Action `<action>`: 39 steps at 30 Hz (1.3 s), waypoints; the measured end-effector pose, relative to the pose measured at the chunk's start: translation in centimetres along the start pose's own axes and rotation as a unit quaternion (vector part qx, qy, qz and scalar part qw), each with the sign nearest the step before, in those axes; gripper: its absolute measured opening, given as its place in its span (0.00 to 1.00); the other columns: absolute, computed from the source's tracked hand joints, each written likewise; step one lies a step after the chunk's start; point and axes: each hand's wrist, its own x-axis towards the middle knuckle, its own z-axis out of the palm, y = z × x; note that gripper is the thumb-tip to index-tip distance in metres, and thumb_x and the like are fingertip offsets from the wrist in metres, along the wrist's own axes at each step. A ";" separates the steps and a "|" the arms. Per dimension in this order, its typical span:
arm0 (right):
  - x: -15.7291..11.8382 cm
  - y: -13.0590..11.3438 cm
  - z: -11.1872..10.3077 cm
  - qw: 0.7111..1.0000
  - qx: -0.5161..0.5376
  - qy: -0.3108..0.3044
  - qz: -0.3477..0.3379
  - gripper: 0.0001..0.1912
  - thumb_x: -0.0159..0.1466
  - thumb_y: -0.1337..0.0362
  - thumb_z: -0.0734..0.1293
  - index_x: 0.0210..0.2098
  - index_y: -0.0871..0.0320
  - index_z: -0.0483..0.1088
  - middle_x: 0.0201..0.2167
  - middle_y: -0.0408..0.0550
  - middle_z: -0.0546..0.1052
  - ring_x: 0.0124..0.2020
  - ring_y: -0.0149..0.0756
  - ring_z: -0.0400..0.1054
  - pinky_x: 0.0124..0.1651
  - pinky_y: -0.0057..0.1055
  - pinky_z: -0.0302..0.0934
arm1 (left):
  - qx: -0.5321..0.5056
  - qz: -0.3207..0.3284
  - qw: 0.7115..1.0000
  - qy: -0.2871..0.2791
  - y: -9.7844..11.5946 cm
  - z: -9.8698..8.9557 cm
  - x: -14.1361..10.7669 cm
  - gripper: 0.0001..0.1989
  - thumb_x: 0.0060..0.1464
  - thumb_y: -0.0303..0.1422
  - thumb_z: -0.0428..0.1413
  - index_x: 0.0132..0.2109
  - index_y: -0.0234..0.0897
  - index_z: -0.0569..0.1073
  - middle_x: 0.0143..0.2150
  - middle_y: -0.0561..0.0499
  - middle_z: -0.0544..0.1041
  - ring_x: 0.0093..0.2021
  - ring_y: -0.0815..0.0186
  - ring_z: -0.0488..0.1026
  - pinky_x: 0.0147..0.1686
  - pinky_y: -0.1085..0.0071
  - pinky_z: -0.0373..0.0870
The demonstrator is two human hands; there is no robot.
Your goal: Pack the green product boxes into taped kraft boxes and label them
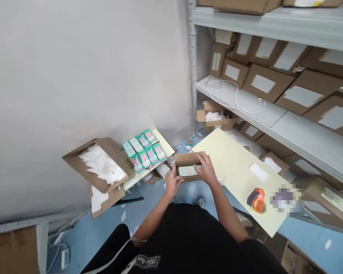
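An open cardboard box is held in front of my body between my two hands. Inside lies a pale green-and-white packet box. My left hand grips the cardboard box at its left end, thumb by the near edge. My right hand is closed over the right end, with fingertips at the far rim and a thumb reaching inward by the packet box. Whether that thumb presses on the packet box I cannot tell. To the left, rows of green-and-pink packet boxes stand on a cream table.
A tilted carton of white bags stands at the left. On the right, a cream table bears an orange tape dispenser and a white paper. Metal shelving with labelled cartons rises behind it. Scraps lie on the blue floor.
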 end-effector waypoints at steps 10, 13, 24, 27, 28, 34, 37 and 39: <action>1.5 -9.5 13.0 0.988 -0.020 -0.126 -0.086 0.29 0.69 0.56 0.66 0.69 0.52 0.68 0.76 0.52 0.58 0.75 0.56 0.54 0.75 0.57 0.53 | -0.009 -0.098 0.989 0.112 -8.5 -7.2 -9.2 0.06 0.62 0.33 0.61 0.41 0.40 0.84 0.81 0.47 0.47 0.76 0.47 0.57 0.69 0.48 0.65; 1.2 -13.3 18.5 0.981 -0.018 -0.154 -0.117 0.28 0.69 0.56 0.65 0.68 0.52 0.69 0.76 0.54 0.58 0.75 0.56 0.55 0.75 0.57 0.53 | -0.004 -0.137 0.981 0.138 -12.4 -11.0 -13.0 0.06 0.61 0.33 0.62 0.40 0.40 0.84 0.81 0.47 0.48 0.74 0.45 0.61 0.68 0.49 0.66; 0.9 -24.8 37.7 0.959 -0.012 -0.222 -0.175 0.28 0.69 0.56 0.66 0.67 0.52 0.69 0.76 0.51 0.57 0.75 0.51 0.55 0.75 0.50 0.55 | -0.013 -0.239 0.951 0.194 -24.6 -20.2 -25.6 0.07 0.62 0.33 0.60 0.41 0.43 0.85 0.80 0.53 0.51 0.72 0.45 0.62 0.66 0.47 0.68; 4.0 -27.0 42.6 0.956 -0.027 -0.241 -0.163 0.30 0.66 0.58 0.69 0.67 0.52 0.70 0.78 0.51 0.52 0.75 0.54 0.55 0.74 0.51 0.56 | -0.026 -0.247 0.950 0.191 -26.1 -21.4 -26.6 0.07 0.63 0.33 0.60 0.41 0.43 0.85 0.80 0.52 0.51 0.72 0.45 0.61 0.65 0.47 0.68; 5.3 -27.7 44.2 0.956 -0.037 -0.248 -0.151 0.32 0.64 0.58 0.72 0.67 0.53 0.70 0.79 0.53 0.50 0.74 0.57 0.56 0.73 0.51 0.56 | -0.030 -0.248 0.950 0.190 -26.5 -21.8 -26.7 0.07 0.63 0.33 0.60 0.41 0.43 0.85 0.80 0.53 0.51 0.72 0.46 0.61 0.65 0.47 0.68; 11.0 -30.4 52.4 0.938 -0.110 -0.310 -0.110 0.37 0.54 0.59 0.82 0.62 0.52 0.74 0.79 0.58 0.46 0.67 0.59 0.66 0.70 0.51 0.57 | -0.043 -0.260 0.946 0.188 -27.7 -22.8 -26.2 0.06 0.62 0.32 0.61 0.39 0.42 0.84 0.81 0.53 0.48 0.73 0.46 0.60 0.64 0.49 0.70; 11.6 -31.4 54.3 0.897 -0.227 -0.362 -0.110 0.24 0.59 0.69 0.77 0.55 0.56 0.79 0.71 0.61 0.66 0.60 0.52 0.73 0.66 0.45 0.62 | -0.042 -0.269 0.945 0.180 -27.7 -23.2 -25.7 0.05 0.62 0.31 0.62 0.39 0.43 0.84 0.81 0.53 0.48 0.73 0.48 0.60 0.64 0.50 0.70; 11.5 -32.1 54.5 0.878 -0.283 -0.368 -0.119 0.19 0.63 0.74 0.70 0.53 0.59 0.80 0.60 0.61 0.77 0.56 0.49 0.75 0.62 0.39 0.65 | -0.039 -0.273 0.946 0.169 -27.8 -23.5 -25.6 0.05 0.61 0.31 0.62 0.40 0.43 0.84 0.81 0.54 0.48 0.74 0.48 0.59 0.64 0.50 0.70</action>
